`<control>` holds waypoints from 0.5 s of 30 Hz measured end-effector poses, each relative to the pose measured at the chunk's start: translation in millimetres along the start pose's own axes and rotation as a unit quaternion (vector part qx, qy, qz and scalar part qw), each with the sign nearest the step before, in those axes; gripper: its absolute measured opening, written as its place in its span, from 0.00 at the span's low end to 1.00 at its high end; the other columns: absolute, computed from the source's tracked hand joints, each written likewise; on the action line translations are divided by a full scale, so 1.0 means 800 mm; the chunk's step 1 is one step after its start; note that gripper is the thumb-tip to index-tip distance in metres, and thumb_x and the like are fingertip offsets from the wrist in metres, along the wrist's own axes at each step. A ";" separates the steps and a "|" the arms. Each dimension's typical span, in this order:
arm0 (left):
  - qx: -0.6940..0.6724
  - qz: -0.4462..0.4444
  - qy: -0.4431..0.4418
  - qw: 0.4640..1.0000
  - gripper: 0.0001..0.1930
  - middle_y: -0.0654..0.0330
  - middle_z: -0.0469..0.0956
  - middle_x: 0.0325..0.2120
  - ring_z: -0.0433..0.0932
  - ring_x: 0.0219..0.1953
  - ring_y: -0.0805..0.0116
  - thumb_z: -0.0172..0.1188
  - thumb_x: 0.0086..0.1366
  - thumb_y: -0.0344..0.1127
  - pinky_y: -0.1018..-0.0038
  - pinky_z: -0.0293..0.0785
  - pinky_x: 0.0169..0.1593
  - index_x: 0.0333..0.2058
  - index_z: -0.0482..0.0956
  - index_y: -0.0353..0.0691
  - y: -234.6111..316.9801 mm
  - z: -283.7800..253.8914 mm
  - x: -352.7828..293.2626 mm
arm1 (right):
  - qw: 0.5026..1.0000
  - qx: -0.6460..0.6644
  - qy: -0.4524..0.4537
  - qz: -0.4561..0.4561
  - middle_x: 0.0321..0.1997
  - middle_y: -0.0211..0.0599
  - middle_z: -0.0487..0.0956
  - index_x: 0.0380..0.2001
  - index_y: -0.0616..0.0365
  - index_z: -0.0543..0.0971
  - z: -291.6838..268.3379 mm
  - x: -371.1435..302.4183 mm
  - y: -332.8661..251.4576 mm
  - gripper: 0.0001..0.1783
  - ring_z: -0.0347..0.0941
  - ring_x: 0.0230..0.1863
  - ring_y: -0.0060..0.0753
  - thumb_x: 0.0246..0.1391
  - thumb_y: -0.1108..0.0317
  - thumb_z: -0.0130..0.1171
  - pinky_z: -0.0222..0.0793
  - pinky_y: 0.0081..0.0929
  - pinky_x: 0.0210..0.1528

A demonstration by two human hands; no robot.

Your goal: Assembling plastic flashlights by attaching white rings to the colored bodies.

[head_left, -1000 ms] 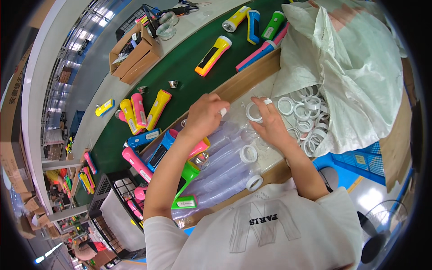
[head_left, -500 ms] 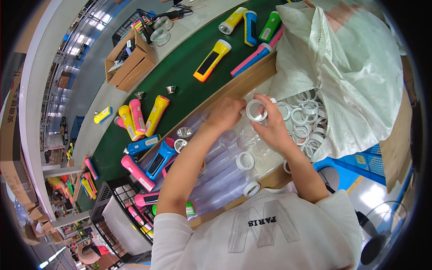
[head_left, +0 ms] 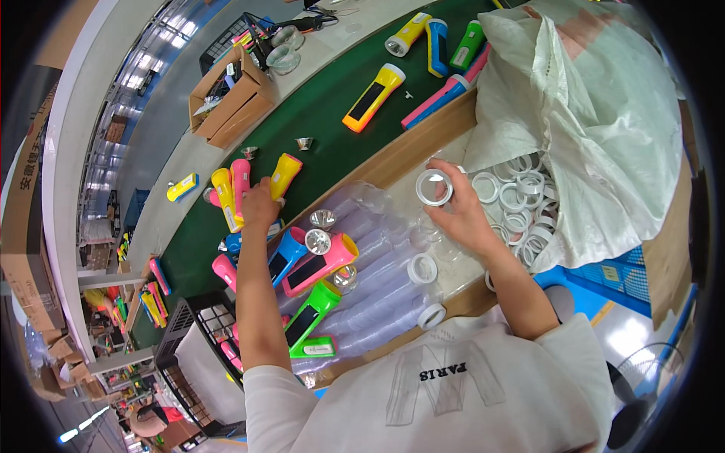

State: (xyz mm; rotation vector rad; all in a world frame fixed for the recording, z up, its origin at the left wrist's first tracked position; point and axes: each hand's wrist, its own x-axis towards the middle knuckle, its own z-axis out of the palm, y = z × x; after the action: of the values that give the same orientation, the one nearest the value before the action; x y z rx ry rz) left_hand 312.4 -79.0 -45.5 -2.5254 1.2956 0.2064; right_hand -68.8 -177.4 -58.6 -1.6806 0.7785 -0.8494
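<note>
My left hand (head_left: 260, 205) reaches over the green belt, its fingers closed around the lower part of a yellow flashlight (head_left: 285, 175). A pink flashlight (head_left: 241, 180) and another yellow flashlight (head_left: 224, 198) lie just left of that hand. Above the box, my right hand (head_left: 462, 211) pinches a white ring (head_left: 434, 187) with a clear lens in it. Loose white rings (head_left: 516, 220) lie close to the right hand, at the mouth of a white woven sack (head_left: 596, 128). Below the left hand, pink, blue and green flashlights rest on clear plastic sleeves (head_left: 377, 283), silver reflectors (head_left: 318, 241) at some heads.
A long wooden-edged box (head_left: 393, 162) holds the sleeves. Beyond it, the green belt (head_left: 332, 162) carries more flashlights and loose reflectors. A cardboard box (head_left: 238, 106) stands on the far ledge. At lower left is a black crate (head_left: 177, 355); a blue basket (head_left: 615, 275) sits below the sack.
My left hand has left the lens ring and moved left to the yellow flashlight on the belt. My right hand still holds the ring. The view has shifted slightly.
</note>
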 end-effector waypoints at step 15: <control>-0.492 0.255 -0.095 0.827 0.28 0.54 0.78 0.39 0.77 0.39 0.68 0.61 0.62 0.37 0.74 0.71 0.44 0.59 0.65 0.37 0.082 -0.139 -0.211 | 0.998 0.032 -0.032 -0.031 0.59 0.37 0.66 0.64 0.57 0.59 0.023 -0.023 -0.023 0.43 0.67 0.57 0.32 0.42 0.84 0.62 0.66 0.26 0.57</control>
State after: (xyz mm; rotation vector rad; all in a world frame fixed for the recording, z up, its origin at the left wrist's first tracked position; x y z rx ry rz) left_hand 160.0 -21.2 91.0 -2.6274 2.1214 1.5588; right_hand -61.8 -148.6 -47.5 -1.6749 0.6521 -0.8506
